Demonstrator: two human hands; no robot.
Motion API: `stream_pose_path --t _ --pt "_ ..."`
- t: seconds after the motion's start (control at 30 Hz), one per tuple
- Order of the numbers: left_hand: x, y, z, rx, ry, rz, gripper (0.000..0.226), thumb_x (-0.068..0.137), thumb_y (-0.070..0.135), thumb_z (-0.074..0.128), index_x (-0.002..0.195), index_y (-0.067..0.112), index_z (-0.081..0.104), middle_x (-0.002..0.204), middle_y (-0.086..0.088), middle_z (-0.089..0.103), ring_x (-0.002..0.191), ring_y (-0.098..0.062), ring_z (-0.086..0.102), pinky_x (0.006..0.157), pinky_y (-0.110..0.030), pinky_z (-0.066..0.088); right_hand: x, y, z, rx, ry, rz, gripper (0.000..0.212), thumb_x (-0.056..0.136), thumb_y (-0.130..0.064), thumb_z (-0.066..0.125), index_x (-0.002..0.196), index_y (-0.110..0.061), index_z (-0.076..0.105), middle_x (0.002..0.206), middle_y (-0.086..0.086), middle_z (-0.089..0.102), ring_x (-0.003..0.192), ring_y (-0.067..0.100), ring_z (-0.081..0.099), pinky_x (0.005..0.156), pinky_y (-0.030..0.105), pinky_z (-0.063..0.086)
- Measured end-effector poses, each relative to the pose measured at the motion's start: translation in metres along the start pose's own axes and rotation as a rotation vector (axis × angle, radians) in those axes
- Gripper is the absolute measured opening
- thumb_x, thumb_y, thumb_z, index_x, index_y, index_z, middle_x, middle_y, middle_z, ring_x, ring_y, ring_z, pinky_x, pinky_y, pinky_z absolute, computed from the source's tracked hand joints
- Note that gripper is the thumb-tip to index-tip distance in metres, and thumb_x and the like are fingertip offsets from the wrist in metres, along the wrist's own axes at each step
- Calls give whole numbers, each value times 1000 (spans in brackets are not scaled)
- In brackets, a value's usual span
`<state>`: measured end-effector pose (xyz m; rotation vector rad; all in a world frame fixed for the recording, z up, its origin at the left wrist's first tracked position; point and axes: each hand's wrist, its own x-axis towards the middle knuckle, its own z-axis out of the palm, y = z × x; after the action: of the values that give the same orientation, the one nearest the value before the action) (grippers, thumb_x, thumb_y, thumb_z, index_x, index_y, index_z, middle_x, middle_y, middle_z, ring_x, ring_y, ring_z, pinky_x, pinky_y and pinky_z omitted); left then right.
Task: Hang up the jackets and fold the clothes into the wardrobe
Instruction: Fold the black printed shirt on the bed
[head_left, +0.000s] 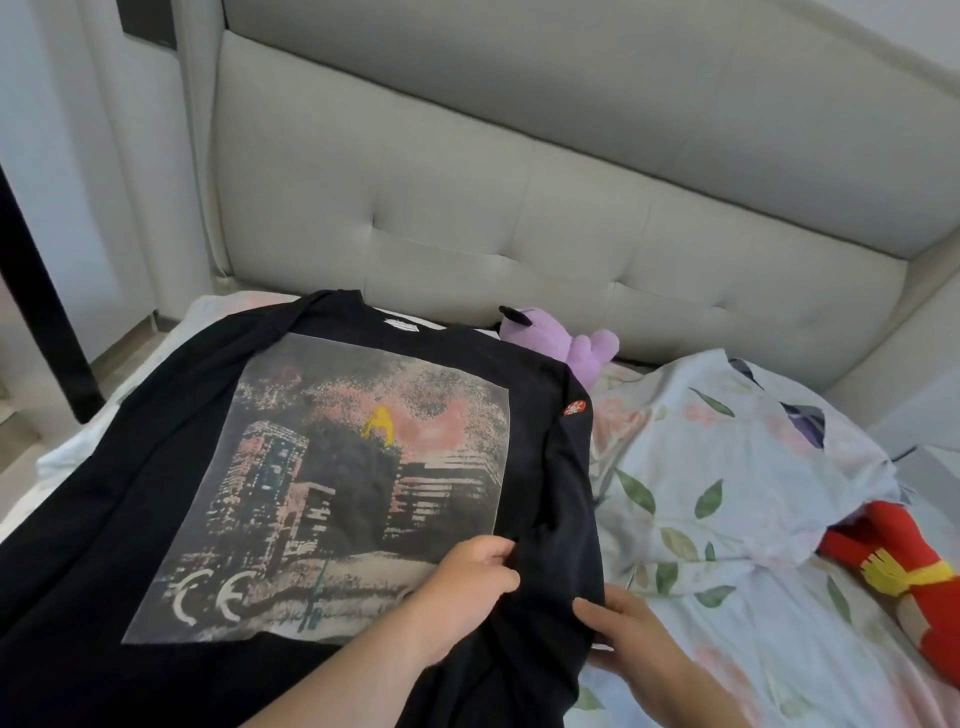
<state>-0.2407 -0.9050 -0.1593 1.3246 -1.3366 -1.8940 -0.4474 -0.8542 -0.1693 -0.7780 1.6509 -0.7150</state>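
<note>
1. Grey padded headboard (519, 208) with tufted seams spans the far side of the scene, and a bed (753, 649) covered in a pale floral sheet lies in front of it.
2. A black T-shirt (130, 467), the task's garment, lies spread flat on the left half of the bed, its collar towards the headboard and its hem towards the near edge.
3. A large faded print (322, 483) of city buildings under a pink sky covers the chest, and a small white label (401, 325) shows at the collar.
4. The right side of the shirt is folded inward along the print's right edge. A small red patch (575, 408) shows on the sleeve there.
5. The left hand (462, 587) rests on the print's near right corner. Its grip is narrow, the fingertips pinching a ridge of black cloth.
6. The right hand (623, 639) sits just beside it at the shirt's right edge, thumb on top. Its fingers appear to go under the cloth, so its grip seems to be holding the edge, though the fabric hides them.
7. A purple plush toy (582, 345) lies against the headboard, touching the shirt's far right shoulder.
8. A red and yellow soft toy (904, 577) lies at the right, partly under rumpled floral bedding (727, 457).
</note>
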Motion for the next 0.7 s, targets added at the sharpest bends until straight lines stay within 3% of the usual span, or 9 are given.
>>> stream_pose_path --t 0.1,0.17,0.23,0.3,0.37,0.47,0.57,0.63,0.7 --pt "-22 -9 3 250 167 61 34 89 25 60 123 28 55 117 15 56 108 -1 55 94 -22 46 -20 -10 4 -101 54 -94 16 92 3 51 93 -3 66 73 12 63 59 22 54 51 30 44" --pt "-38 -12 12 311 67 142 47 87 33 63 131 37 47 127 19 48 117 4 48 99 -19 41 -27 -22 12 -150 117 -179 14 86 8 48 89 1 60 66 12 52 51 18 43 44 29 33" --pt "-49 -10 24 186 -137 129 66 80 32 70 136 46 39 126 24 49 112 15 47 99 -14 40 -35 -37 25 -180 118 -273 17 80 6 49 94 -1 58 69 12 53 52 17 45 44 32 34" --pt "-52 -11 32 61 -241 72 71 64 28 79 124 43 44 112 23 59 105 13 57 101 -20 46 -45 -51 40 -223 85 -355 20 77 1 52 97 -6 54 81 16 56 57 18 47 48 37 38" --pt "-53 -12 36 29 -157 72 60 53 26 80 109 29 58 103 11 67 102 -6 64 100 -30 48 -52 -62 53 -179 11 -374 24 84 3 52 104 -11 53 102 14 59 56 21 51 51 36 44" --pt "-63 -10 33 -161 -14 37 38 63 8 68 100 17 65 102 -10 75 103 -26 69 97 -40 51 -59 -80 65 14 -145 -295 29 92 9 44 112 -7 58 123 10 58 56 20 55 48 30 47" --pt "-65 -12 17 -419 12 -85 31 81 -8 63 108 6 68 103 -21 74 101 -37 70 97 -47 52 -54 -85 60 -141 -1 -349 28 94 4 43 104 -9 64 98 6 67 57 15 53 49 28 42" --pt "-65 -18 1 -511 69 -157 32 83 -5 63 114 3 67 102 -23 73 98 -40 71 95 -52 54 -48 -80 58 -217 129 -362 25 92 2 46 96 -12 67 81 4 63 64 13 53 57 26 44" --pt "-66 -26 -13 -546 128 -191 34 82 -2 65 117 -1 65 102 -25 73 97 -40 71 95 -54 54 -44 -66 66 -282 113 -323 19 92 -3 51 93 -13 67 79 0 62 68 10 54 59 21 44"
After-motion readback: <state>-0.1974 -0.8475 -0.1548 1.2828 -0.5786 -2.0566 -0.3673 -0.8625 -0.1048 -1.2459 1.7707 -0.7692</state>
